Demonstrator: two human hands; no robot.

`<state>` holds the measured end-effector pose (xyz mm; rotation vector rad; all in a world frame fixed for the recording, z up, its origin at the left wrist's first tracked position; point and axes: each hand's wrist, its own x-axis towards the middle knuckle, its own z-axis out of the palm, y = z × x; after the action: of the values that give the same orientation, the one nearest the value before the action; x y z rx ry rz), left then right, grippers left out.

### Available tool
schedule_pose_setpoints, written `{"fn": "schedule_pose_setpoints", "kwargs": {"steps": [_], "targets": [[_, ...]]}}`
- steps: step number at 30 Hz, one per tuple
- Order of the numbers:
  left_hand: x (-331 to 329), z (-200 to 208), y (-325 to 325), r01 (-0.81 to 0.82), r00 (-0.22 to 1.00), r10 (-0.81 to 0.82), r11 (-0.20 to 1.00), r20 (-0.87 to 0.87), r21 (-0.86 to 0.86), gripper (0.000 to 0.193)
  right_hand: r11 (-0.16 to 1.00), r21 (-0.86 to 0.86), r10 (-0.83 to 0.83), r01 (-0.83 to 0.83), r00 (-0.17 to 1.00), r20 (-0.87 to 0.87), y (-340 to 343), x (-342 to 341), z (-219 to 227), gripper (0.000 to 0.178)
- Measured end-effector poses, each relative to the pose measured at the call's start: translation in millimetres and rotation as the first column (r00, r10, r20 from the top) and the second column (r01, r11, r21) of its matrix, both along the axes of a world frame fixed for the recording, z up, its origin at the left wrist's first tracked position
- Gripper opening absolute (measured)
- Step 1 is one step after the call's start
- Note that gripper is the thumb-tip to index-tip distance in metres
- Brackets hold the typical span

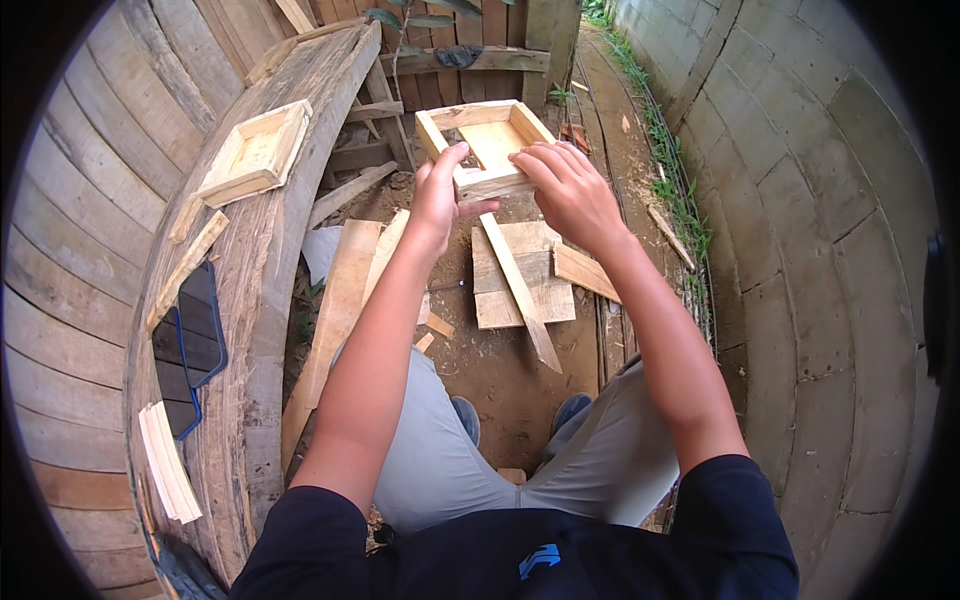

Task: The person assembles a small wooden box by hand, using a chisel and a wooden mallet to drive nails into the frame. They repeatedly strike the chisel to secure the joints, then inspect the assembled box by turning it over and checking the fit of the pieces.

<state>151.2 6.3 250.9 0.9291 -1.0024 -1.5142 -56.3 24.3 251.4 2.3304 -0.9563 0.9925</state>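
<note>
I hold a small square wooden frame (487, 140) of pale planks up in front of me with both hands. My left hand (438, 190) grips its near left corner, thumb up along the side. My right hand (568, 185) rests on the near right edge, fingers curled over the wood. A second, similar wooden frame (255, 152) lies on the rough wooden bench (270, 260) to my left.
Loose boards (520, 270) and offcuts lie on the dirt ground below my hands. A dark phone or tablet (190, 340) and thin wooden slats (170, 462) lie on the bench. A concrete block wall (800, 200) rises on my right, a plank wall on my left.
</note>
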Motion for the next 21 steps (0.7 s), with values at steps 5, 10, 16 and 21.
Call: {"fn": "schedule_pose_setpoints", "kwargs": {"steps": [5,10,16,21], "targets": [[2,-13,-9,-0.087,0.996,0.087,0.996,0.018,0.014,0.053,0.999,0.038,-0.002,0.002,1.000,0.000,0,8,-6,0.051],[-9,-8,-1,-0.103,0.995,0.103,0.995,-0.008,-0.009,0.052,1.000,0.012,-0.011,0.011,1.000,0.018,0,8,-9,0.040],[-1,-2,3,-0.075,0.988,0.096,0.984,0.124,-0.163,0.054,0.983,0.070,0.172,-0.170,0.985,-0.031,17,0,21,0.051],[10,2,-1,0.026,0.991,0.003,0.976,0.131,-0.214,0.054,0.858,0.426,-0.108,-0.287,0.709,0.697,8,-19,24,0.069]]}}
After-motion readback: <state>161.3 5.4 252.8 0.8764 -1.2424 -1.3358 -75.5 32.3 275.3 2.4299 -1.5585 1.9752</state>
